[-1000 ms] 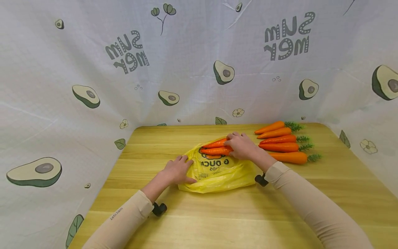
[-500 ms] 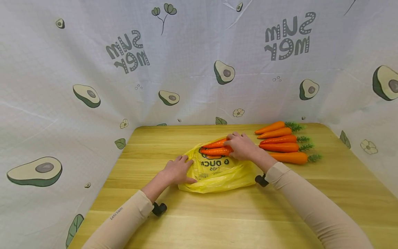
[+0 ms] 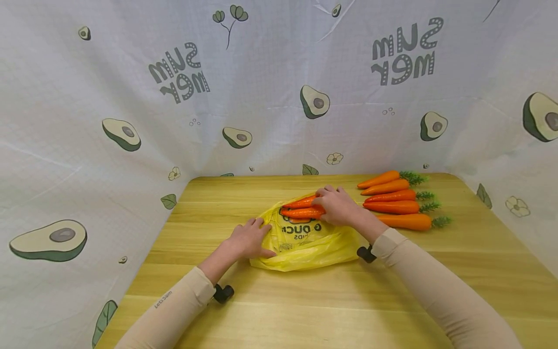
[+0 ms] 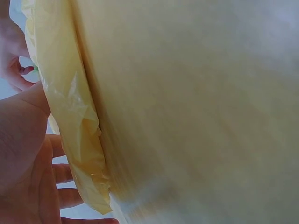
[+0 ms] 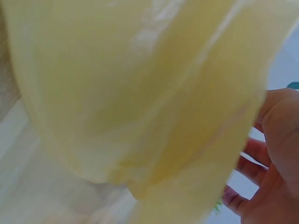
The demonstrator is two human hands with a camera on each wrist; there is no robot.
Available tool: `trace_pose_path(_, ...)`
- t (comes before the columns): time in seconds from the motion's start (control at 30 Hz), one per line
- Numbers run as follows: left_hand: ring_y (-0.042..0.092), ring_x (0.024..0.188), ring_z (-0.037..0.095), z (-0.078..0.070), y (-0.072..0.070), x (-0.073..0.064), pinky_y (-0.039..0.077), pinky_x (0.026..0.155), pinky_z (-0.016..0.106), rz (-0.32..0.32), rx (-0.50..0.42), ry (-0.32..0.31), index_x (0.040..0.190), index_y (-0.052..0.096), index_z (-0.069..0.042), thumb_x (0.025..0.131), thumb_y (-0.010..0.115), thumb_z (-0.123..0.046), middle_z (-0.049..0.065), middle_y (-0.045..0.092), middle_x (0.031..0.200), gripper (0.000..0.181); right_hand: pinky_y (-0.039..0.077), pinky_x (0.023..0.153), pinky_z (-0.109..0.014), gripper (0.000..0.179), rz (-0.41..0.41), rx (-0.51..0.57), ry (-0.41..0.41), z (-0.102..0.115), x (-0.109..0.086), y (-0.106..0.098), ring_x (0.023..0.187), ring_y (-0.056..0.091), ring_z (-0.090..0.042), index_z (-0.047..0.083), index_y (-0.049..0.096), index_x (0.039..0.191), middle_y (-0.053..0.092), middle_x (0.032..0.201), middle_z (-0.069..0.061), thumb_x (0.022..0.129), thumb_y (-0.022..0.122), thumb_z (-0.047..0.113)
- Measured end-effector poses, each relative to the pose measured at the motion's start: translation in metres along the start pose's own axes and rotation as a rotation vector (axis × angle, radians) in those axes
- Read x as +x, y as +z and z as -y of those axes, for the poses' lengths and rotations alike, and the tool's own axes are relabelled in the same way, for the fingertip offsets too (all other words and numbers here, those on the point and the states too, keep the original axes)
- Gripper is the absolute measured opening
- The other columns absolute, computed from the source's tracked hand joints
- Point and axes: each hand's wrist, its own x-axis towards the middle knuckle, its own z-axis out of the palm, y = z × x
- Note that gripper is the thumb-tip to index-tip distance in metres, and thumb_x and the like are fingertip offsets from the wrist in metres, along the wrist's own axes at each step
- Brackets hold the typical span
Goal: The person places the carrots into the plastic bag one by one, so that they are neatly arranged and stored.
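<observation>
From my head camera, a crumpled yellow plastic bag [image 3: 305, 247] with black print lay flat on the pale wooden desk [image 3: 279, 310]. My left hand [image 3: 249, 238] rested at its left edge, thumb and fingers spread. My right hand [image 3: 339, 205] curled over the right ends of two glossy, tapered orange-red carrots [image 3: 302, 213], gripping them where they lay on the printed part, within the bag's creased rim. Five more orange carrots [image 3: 394, 195] with feathery green tops lay to the right, tips toward the bag. A white avocado-printed cloth [image 3: 261, 97] hung behind.

In the left wrist view, my left fingers stretched out straight along the bag's edge.

In the right wrist view, blurred yellow plastic hid what my bent right fingers held.
</observation>
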Motion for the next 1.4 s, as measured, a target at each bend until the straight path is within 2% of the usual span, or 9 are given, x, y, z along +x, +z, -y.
trace_pose_path(0.4,0.034,0.147,0.033,0.001,-0.001,-0.001,0.044,0.102,0.057,0.014,-0.012,-0.003,0.154,0.042,-0.02,0.085,0.064,-0.071,0.01,0.035,0.159,0.089,0.039,0.103,-0.066,0.047,-0.013,0.169,0.038,-0.011,-0.013,-0.025,0.129,0.05,-0.041,0.011,0.07,0.128,0.06,0.138,-0.017,0.085,0.082,0.024)
trace_pose_path(0.6,0.032,0.148,0.034,0.001,0.002,-0.001,0.043,0.104,0.058,0.016,-0.017,-0.008,0.154,0.042,-0.02,0.086,0.063,-0.07,0.011,0.034,0.16,0.087,0.038,0.103,-0.068,0.046,-0.045,0.201,0.033,-0.021,-0.024,-0.033,0.128,0.051,-0.044,0.01,0.07,0.127,0.06,0.136,-0.018,0.084,0.082,0.023)
trace_pose_path(1.17,0.031,0.149,0.033,0.002,0.002,-0.001,0.042,0.105,0.058,0.015,-0.009,-0.01,0.155,0.04,-0.022,0.086,0.061,-0.072,0.01,0.033,0.161,0.089,0.038,0.105,-0.065,0.045,-0.02,0.323,0.08,-0.051,-0.064,-0.059,0.133,0.044,-0.048,0.007,0.066,0.132,0.055,0.141,-0.023,0.09,0.077,0.018)
trace_pose_path(1.4,0.031,0.149,0.034,0.001,0.0,-0.003,0.042,0.105,0.058,0.019,-0.013,-0.009,0.155,0.04,-0.021,0.086,0.062,-0.072,0.01,0.033,0.161,0.089,0.043,0.102,-0.062,0.045,-0.049,0.346,0.071,-0.063,-0.082,-0.07,0.129,0.049,-0.046,0.005,0.065,0.132,0.058,0.137,-0.022,0.09,0.077,0.018)
